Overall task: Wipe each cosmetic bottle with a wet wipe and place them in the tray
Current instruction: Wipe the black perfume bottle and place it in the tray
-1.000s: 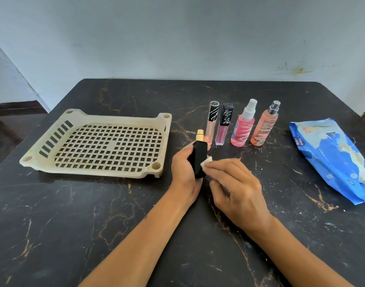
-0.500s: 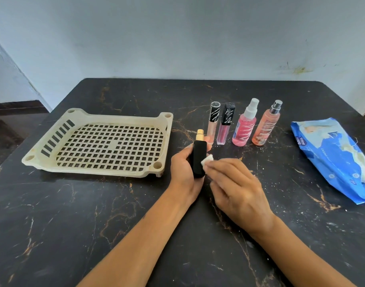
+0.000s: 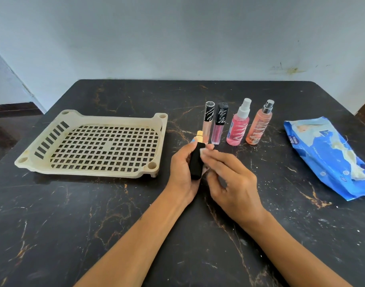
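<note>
Gripping black bottle (image 3: 196, 162) in left hand (image 3: 182, 172); pressing wet wipe (image 3: 202, 151) against it with right hand (image 3: 232, 181), beside tray (image 3: 59, 119).

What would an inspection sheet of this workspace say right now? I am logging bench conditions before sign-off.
Surface: black marble-look table, white specks at right.
Job's things: black bottle in hand; two lip gloss tubes, pink spray bottle, orange spray bottle upright; cream tray holds no bottles; wipes pack.
Clutter: nothing seen.
Grippers: left hand grips the black bottle; right hand presses a wet wipe to it.
Cables: nothing seen.
Surroundings: stained grey wall.
</note>
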